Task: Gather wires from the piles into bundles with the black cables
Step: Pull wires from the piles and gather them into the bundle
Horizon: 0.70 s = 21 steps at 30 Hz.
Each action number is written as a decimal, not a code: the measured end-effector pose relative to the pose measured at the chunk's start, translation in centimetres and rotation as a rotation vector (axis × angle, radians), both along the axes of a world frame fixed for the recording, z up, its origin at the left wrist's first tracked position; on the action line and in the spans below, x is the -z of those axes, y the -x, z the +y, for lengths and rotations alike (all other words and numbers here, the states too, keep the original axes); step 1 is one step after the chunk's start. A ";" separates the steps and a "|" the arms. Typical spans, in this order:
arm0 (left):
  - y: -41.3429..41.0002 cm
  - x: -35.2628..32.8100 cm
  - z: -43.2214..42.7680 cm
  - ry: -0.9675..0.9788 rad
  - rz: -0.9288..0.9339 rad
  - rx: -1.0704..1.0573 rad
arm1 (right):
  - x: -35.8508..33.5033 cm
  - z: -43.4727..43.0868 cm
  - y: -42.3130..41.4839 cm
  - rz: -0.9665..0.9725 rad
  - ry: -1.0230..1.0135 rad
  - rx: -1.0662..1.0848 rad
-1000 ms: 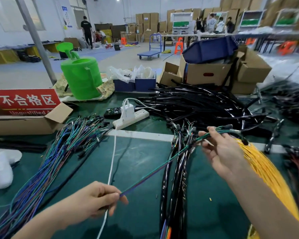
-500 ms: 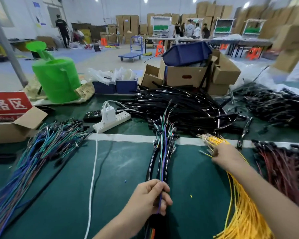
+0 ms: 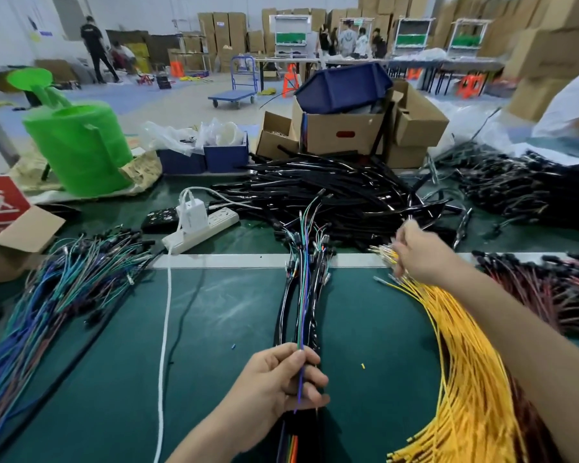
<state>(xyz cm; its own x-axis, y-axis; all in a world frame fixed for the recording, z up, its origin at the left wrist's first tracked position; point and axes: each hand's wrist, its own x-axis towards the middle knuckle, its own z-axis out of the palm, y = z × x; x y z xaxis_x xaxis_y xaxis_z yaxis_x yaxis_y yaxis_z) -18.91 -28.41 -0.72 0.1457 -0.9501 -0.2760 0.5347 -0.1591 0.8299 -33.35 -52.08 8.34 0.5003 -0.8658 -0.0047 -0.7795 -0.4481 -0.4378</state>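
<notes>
The left hand (image 3: 278, 379) curls round a bundle (image 3: 301, 295) of glossy black cables and thin coloured wires running straight ahead from the fist over the green mat (image 3: 214, 329); the right hand (image 3: 422, 255) pinches metal-tipped ends of slender yellow wires (image 3: 465, 362) (fanned beneath its wrist)

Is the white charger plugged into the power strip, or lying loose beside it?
Plugged in: the white charger stands upright on the power strip, seated over its sockets, not beside it.
</notes>
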 end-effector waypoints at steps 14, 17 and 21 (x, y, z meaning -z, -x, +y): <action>0.7 0.5 0.0 -0.030 -0.184 -0.012 | -6.1 4.5 -9.2 -0.753 -0.501 -0.298; 0.7 0.4 0.1 -0.023 -0.181 -0.002 | -5.5 4.2 -10.3 -0.835 -0.587 -0.252; 0.6 0.3 0.0 0.019 -0.166 0.002 | -4.6 4.1 -11.0 -0.899 -0.662 -0.184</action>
